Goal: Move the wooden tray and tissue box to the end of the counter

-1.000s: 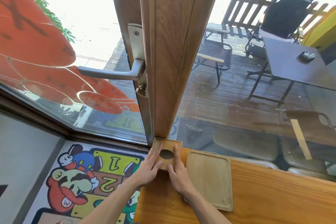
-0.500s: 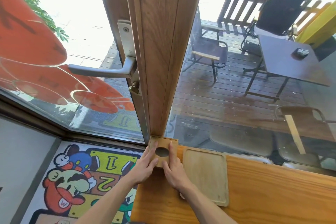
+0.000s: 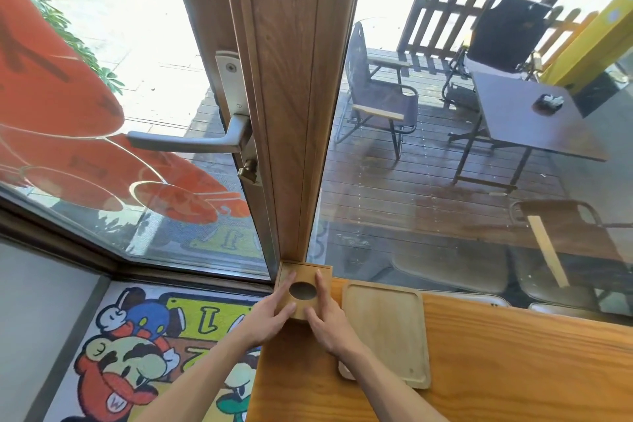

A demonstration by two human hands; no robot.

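Note:
A square wooden tissue box (image 3: 305, 276) with a round hole in its top stands at the far left corner of the orange wooden counter (image 3: 496, 360), against the foot of the window frame post. My left hand (image 3: 270, 315) holds its left side and my right hand (image 3: 327, 317) holds its right side, fingers laid over the top. Right beside the box lies the flat rectangular wooden tray (image 3: 385, 329), its long side running toward me; my right forearm covers its near left corner.
A wooden post (image 3: 291, 96) and glass panes close off the far edge of the counter. A metal door handle (image 3: 191, 142) sticks out to the left. Left of the counter, below, a cartoon floor mat (image 3: 137, 353). Outside are chairs and a table.
Both hands stay on the tissue box in the corner. The box and tray keep their places; only the head camera has shifted a little.

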